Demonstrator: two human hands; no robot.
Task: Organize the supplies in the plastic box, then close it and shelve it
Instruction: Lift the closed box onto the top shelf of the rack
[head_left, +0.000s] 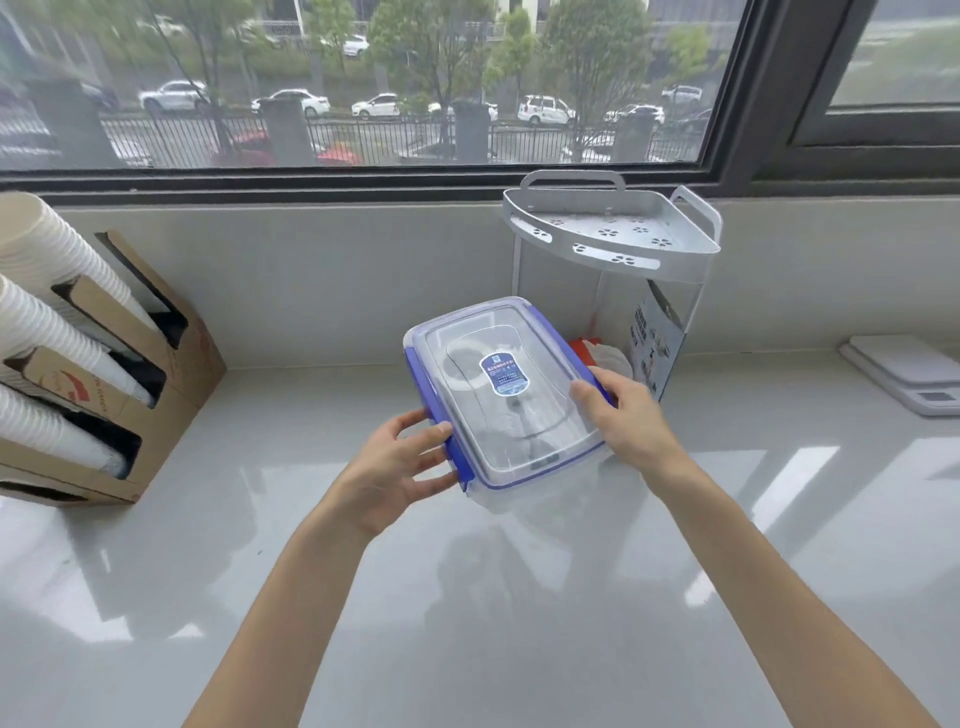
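Between my two hands sits the clear rectangular plastic box with blue latches (506, 402), lid on, tilted and apparently raised off the glossy grey counter (311, 597). My left hand (397, 470) has its grip clamped on the near-left blue latch side; my right hand (626, 415) has its grip clamped on the right edge. The box's long axis runs away from me, leaning left. Beyond and above the right grip stands the white perforated corner shelf (610, 231), so I judge the right hand leads the lift there.
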